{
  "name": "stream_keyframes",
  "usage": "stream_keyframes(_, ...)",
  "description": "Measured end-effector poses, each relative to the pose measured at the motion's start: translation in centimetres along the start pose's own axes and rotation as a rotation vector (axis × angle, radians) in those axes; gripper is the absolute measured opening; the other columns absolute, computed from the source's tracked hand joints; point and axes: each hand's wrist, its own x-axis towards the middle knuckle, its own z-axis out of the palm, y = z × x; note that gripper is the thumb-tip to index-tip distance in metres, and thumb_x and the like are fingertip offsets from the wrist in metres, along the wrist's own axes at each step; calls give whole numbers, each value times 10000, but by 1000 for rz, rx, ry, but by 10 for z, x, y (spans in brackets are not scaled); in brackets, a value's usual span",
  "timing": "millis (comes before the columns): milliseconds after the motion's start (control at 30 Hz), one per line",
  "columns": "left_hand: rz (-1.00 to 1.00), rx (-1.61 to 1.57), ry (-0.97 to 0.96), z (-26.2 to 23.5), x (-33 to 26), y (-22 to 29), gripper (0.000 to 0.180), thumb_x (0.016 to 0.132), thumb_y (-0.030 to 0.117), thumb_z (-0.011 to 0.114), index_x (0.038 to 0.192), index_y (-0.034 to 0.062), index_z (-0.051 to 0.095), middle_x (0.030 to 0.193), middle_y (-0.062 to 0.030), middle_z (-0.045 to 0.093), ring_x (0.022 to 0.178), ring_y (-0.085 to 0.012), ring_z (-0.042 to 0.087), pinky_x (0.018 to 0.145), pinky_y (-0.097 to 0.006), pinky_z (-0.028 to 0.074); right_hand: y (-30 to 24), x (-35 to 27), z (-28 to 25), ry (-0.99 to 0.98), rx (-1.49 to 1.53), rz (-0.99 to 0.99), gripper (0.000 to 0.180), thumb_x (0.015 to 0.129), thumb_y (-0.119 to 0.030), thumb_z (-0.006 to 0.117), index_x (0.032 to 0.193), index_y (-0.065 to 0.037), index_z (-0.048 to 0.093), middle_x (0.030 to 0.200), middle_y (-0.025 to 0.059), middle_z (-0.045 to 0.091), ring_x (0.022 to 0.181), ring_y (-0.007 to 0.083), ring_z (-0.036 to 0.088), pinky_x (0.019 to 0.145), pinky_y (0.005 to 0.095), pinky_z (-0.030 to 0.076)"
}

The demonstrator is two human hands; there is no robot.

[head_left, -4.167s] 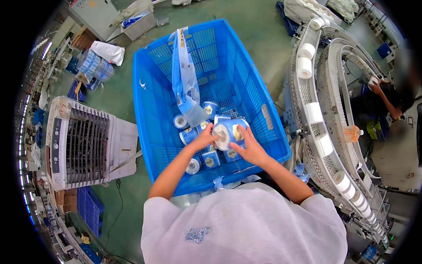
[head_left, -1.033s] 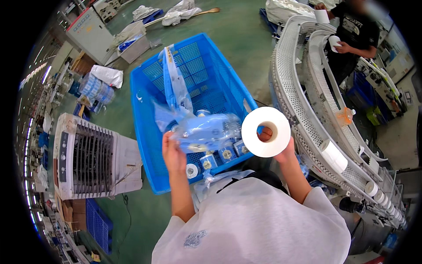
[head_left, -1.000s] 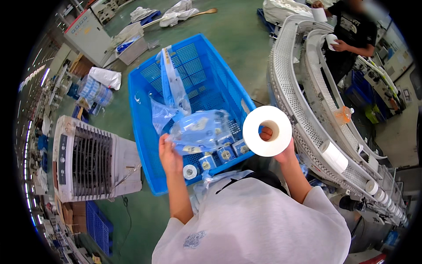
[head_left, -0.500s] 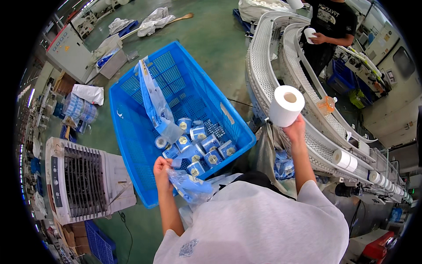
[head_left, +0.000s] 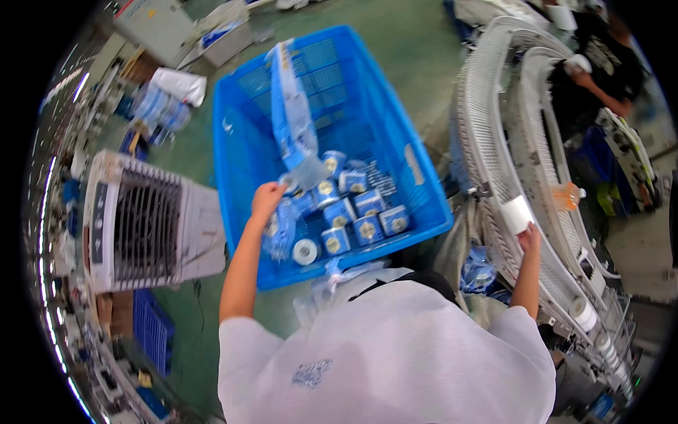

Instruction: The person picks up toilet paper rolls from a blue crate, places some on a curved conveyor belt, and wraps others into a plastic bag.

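My left hand reaches over the near left part of a blue crate, fingers curled together beside a wrapped roll. What they grip, if anything, I cannot make out. Crumpled blue and clear plastic film lies just below this hand, inside the crate. A roll with its white end up sits next to the film. Several blue-wrapped toilet paper rolls lie to its right. My right hand grips a bare white toilet paper roll over the curved conveyor.
A long strip of blue and clear film hangs into the crate. White rolls rest on the conveyor's near end. An orange bottle stands by the inner track, a co-worker beyond it. An air cooler stands left.
The view has shifted, moving the crate up and right. My left hand has moved farther over the crate with the film now beneath it. My right hand has lowered the white roll toward the conveyor.
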Motion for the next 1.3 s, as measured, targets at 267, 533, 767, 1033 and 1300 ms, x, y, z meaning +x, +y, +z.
stream_keyframes(267,-52,703,-851,130,24,-100,303,666,234,651,930,87,670,1013,-121,636,906,-272,625,747,-380,508,-6,-74,-66,828,-648,-703,552,741,-140,591,1229,61,430,1140,189,525,1034,256,510,890,335,393)
stream_keyframes(533,34,649,-913,246,-35,-184,310,739,202,586,1028,91,611,1044,-162,615,968,-326,595,801,-422,482,26,-235,-73,725,-322,-392,449,767,-82,581,1205,-107,488,821,32,557,673,127,524,577,275,425)
stream_keyframes(767,-11,738,-944,257,-24,-184,668,667,535,646,1134,65,558,1138,-132,583,1068,-272,555,861,-368,455,42,-273,2,742,-308,-338,393,772,-37,550,1162,-70,513,752,-18,528,619,93,505,507,228,398)
stream_keyframes(1033,143,260,-623,164,77,-119,627,685,508,618,1057,4,592,1023,-212,611,960,-337,593,819,-396,463,59,-256,247,95,-737,-670,217,857,-94,533,1068,-50,563,927,47,587,836,125,540,740,254,439)
stream_keyframes(1300,426,178,-251,50,-13,130,440,830,338,498,993,-66,447,748,-252,606,713,-405,602,640,-498,463,116,-331,433,-451,-1422,-771,717,776,-440,594,1341,-122,286,1304,287,342,1155,408,424,886,457,428)
